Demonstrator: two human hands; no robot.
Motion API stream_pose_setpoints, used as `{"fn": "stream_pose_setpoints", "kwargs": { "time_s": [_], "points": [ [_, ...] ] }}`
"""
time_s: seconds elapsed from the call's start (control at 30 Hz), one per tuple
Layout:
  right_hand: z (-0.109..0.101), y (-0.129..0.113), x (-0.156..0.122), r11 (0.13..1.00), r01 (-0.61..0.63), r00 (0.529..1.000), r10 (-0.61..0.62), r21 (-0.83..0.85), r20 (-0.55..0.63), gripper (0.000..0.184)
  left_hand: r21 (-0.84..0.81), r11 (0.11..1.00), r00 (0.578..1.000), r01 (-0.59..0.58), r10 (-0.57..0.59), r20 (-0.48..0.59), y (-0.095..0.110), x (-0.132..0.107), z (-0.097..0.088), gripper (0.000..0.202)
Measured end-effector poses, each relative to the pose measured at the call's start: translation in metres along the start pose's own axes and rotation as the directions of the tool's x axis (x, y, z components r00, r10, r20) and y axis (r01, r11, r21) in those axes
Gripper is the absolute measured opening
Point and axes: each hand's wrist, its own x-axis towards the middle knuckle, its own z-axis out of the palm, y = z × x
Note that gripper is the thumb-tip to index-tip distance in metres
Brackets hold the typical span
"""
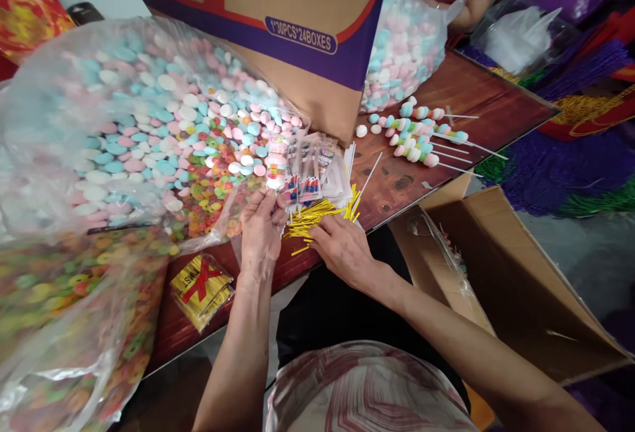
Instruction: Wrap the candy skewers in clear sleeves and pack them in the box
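My left hand (262,223) is closed around the lower end of a bagged candy skewer (276,162), which stands upright with pink, white and gummy pieces in a clear wrapper. At the pile of gold twist ties (312,216), my right hand (342,247) has its fingertips pinched together; whether a tie is between them is too small to make out. Just behind the ties lie printed clear candy bags (317,171). White sticks (370,180) rest to the right of the pile.
Large open bags of pastel candies (133,121) and gummy rings (74,300) cover the left side. A big cardboard box (297,15) stands behind. Unwrapped candy skewers (419,131) lie at right. A twist-tie packet (201,290) is near the front edge; an open carton (526,273) sits below, right. Another person's arm (469,14) is at the back.
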Motion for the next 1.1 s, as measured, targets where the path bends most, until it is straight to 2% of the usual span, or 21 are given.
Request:
{"fn": "stream_pose_setpoints", "kwargs": {
  "time_s": [0.1,0.2,0.37,0.47,0.57,0.67,0.77,0.93,1.1],
  "points": [
    [0.007,-0.005,-0.001,0.996,-0.057,0.998,0.055,-0.071,-0.033,0.015,0.018,1.0,1.0,-0.017,0.018,-0.013,-0.002,-0.002,0.004,0.022],
    [0.011,-0.005,0.0,0.992,-0.108,0.993,0.106,-0.058,-0.044,0.017,0.034,0.999,0.999,-0.035,0.035,-0.025,-0.004,-0.003,0.006,0.02],
    [0.008,0.002,0.007,0.965,-0.198,0.974,0.213,0.17,-0.08,0.017,0.022,0.998,0.998,-0.061,0.061,0.0,-0.006,-0.005,0.009,0.029],
    [0.005,0.008,0.014,0.885,-0.264,0.946,0.315,0.383,-0.075,0.016,0.017,0.998,0.998,-0.057,0.057,0.031,-0.008,-0.004,0.012,0.031],
    [0.001,0.016,0.02,0.755,-0.282,0.921,0.386,0.592,-0.053,0.014,0.021,0.999,0.998,-0.048,0.047,0.051,-0.013,-0.004,0.014,0.03],
    [-0.005,0.021,0.026,0.641,-0.199,0.915,0.393,0.741,-0.094,0.011,0.025,1.0,0.997,-0.014,0.012,0.073,-0.019,-0.005,0.019,0.027],
    [-0.008,0.025,0.029,0.581,-0.125,0.914,0.383,0.804,-0.134,0.012,0.029,0.999,0.995,0.028,-0.031,0.099,-0.026,-0.01,0.026,0.025],
    [-0.007,0.028,0.032,0.592,-0.16,0.893,0.428,0.79,-0.14,0.013,0.007,0.999,0.993,0.035,-0.036,0.116,-0.032,-0.016,0.035,0.025],
    [-0.011,0.03,0.034,0.66,-0.166,0.918,0.375,0.733,-0.13,0.011,0.103,0.993,0.992,-0.05,0.038,0.117,-0.03,-0.013,0.033,0.028]
  ]
}}
